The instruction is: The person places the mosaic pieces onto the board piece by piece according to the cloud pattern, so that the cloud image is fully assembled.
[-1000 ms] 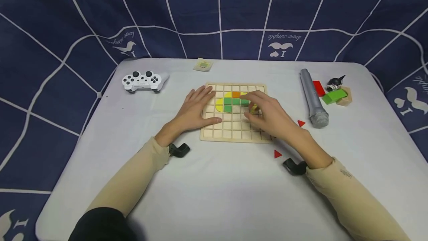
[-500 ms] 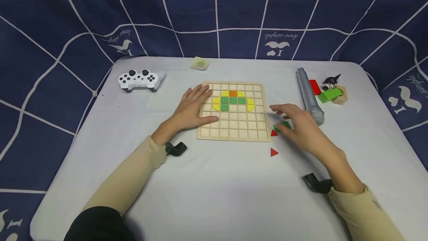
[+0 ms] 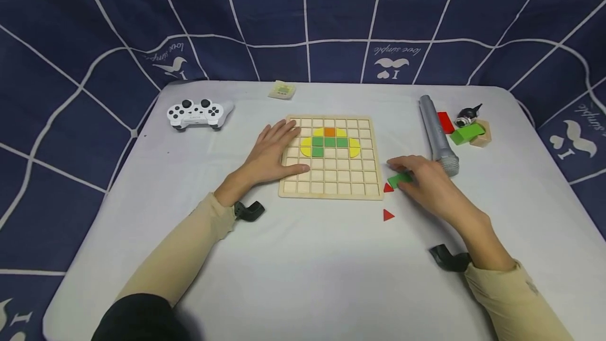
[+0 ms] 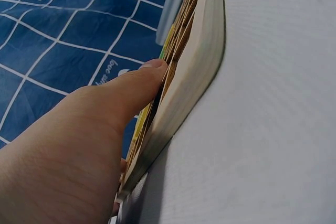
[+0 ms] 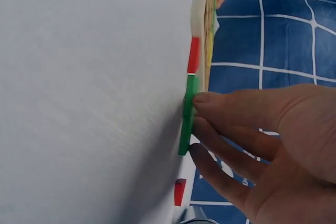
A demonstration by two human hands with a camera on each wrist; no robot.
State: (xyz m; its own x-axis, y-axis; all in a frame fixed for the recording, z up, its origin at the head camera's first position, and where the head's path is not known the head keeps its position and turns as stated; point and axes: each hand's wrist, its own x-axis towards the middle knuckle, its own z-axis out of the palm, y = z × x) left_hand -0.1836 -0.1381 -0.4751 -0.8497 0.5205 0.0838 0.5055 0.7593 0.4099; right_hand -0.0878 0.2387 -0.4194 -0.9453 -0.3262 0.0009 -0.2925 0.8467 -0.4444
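Both hands are laid low over the bench [image 3: 303, 278]: the right hand [image 3: 428, 186] is set down just right of the wooden grid board [image 3: 331, 180], its fingertips [image 5: 202, 99] pressed on a flat green piece [image 3: 399, 178] that lies on the bench close to the board's lower right corner; the fingers are bent over the piece, but a closed grip around it cannot be made out. The left hand [image 3: 272, 154] is spread flat, fingers straight, with its palm on the bench and its fingers and thumb resting over the board's left edge; nothing is held in it. Just left of the green piece a red triangle [image 3: 388, 188] is seen touching the board's corner, and a second red triangle [image 3: 387, 215] lies a little nearer the person. Yellow, green and orange pieces [image 3: 330, 142] are seated in the upper rows of the board. Beyond the right hand a grey microphone [image 3: 437, 136] is laid lengthwise, and past it a cluster of coloured blocks [image 3: 466, 129]. A white game controller [image 3: 198, 113] is placed at the far left, and a small card [image 3: 282, 90] at the far edge.
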